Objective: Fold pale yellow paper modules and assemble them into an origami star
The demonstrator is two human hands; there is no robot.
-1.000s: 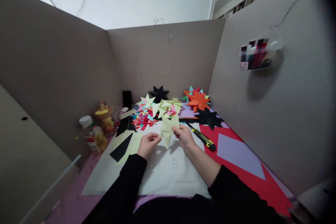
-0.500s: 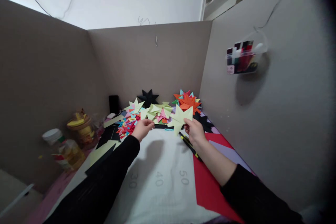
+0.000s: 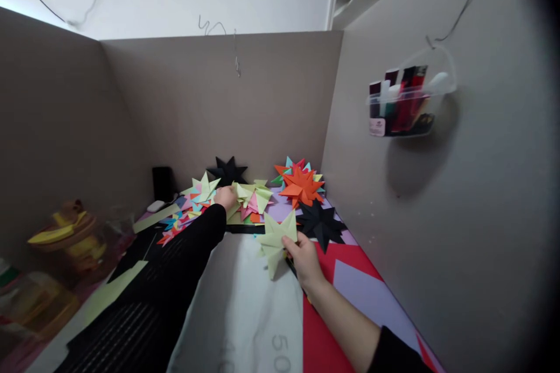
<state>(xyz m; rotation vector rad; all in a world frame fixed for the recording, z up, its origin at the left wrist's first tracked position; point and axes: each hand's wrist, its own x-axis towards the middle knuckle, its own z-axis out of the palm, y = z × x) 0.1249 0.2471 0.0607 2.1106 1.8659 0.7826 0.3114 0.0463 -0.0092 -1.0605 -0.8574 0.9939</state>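
While the right fingers pinch a pale-green folded-paper star projecting leftward from them — edge-held, presumably sparing its points — the left fingers, just beside pale-green folded pieces, show neither opening nor hold clearly.

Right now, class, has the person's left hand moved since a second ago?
Yes: the left hand has moved forward, closer to the black star by the back panel.

Mat at centre; large sheet to its right, smaller sheet atop that. Folded pieces behind mat, left hand at their left end. Held star in right hand, above mat. Stacked stars rear right. Bottle far left, pot behind it. Tub hangs on right panel.
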